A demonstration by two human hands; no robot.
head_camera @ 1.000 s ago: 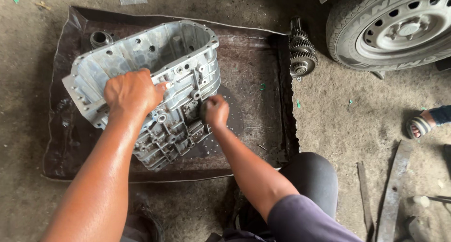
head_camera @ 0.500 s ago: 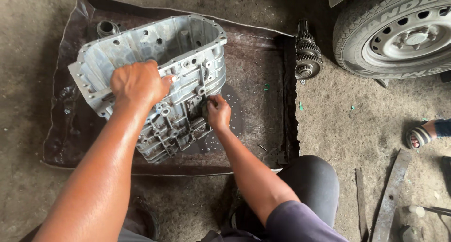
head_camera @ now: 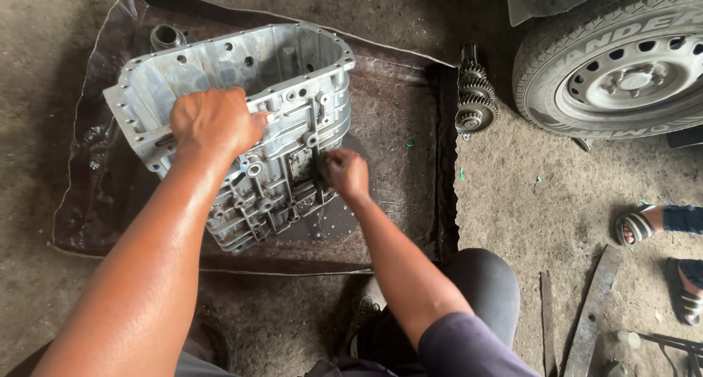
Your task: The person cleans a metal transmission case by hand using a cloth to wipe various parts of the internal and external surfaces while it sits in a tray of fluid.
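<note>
hands barely shifted from a second ago — left hand still clamped over the aluminium gearbox housing on the dark mat; right hand closed, possibly on a small dark tool, working its ribbed face.

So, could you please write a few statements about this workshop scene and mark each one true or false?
1. The left hand rests on the metal housing's rim. True.
2. The housing lies on bare concrete. False: it lies on a dark sheet.
3. The right hand presses something small and dark against the housing's ribbed face. True.
4. A gear shaft lies inside the housing. False: it lies on the floor between sheet and wheel.
5. Sandalled feet show at the right edge. True.
</note>
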